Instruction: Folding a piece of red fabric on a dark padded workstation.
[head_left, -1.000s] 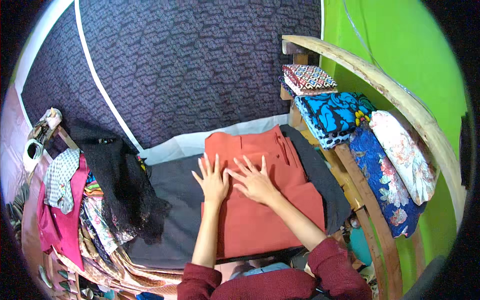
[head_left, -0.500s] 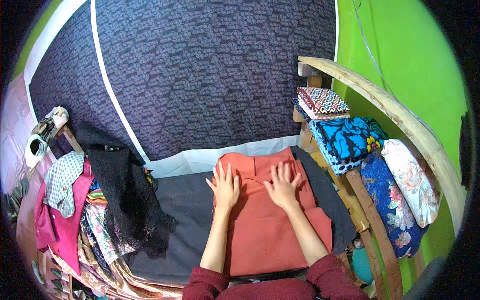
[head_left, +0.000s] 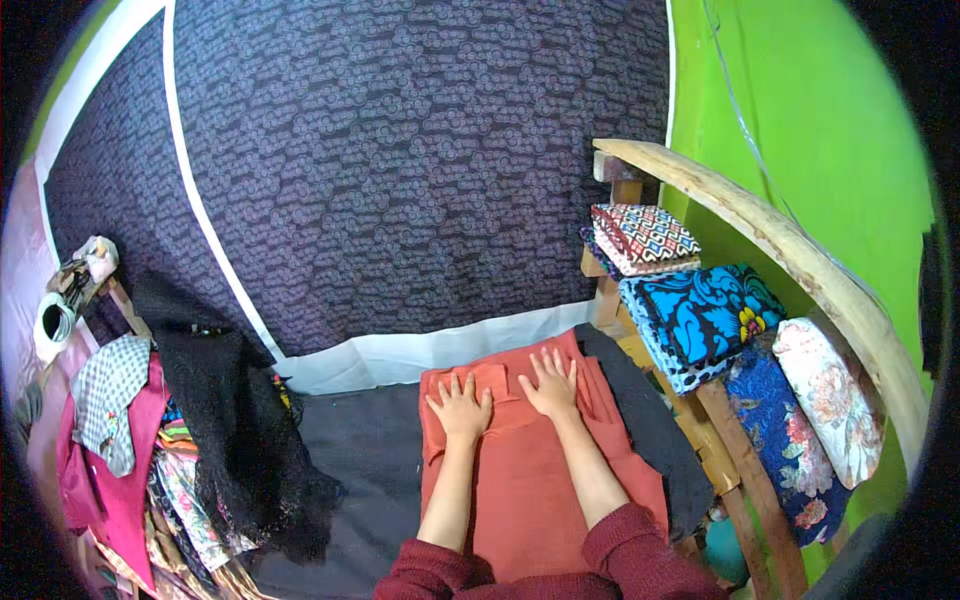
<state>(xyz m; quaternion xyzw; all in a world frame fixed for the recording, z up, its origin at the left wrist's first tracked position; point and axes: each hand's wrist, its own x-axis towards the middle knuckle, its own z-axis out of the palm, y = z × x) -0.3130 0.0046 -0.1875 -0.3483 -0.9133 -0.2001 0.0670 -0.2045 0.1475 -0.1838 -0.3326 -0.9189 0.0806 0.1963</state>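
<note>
A rust-orange folded cloth (head_left: 520,480) lies lengthwise on a dark grey padded surface (head_left: 370,460). My left hand (head_left: 461,404) rests flat on the cloth near its far end, fingers spread, over a small folded flap. My right hand (head_left: 552,381) lies flat beside it, a little farther out, fingers apart too. Both palms press down on the fabric and neither hand grips anything. My maroon sleeves (head_left: 560,570) enter from the lower edge.
A dark patterned fabric (head_left: 420,170) hangs behind. Folded printed cloths (head_left: 700,310) are stacked on a wooden rack at the right, against a green wall (head_left: 800,120). A black lace cloth (head_left: 240,420) and several colourful fabrics (head_left: 110,450) are draped at the left.
Both hands have slid along the orange cloth away from me toward its far end, staying flat. The view has tilted up, showing more of the hanging fabric.
</note>
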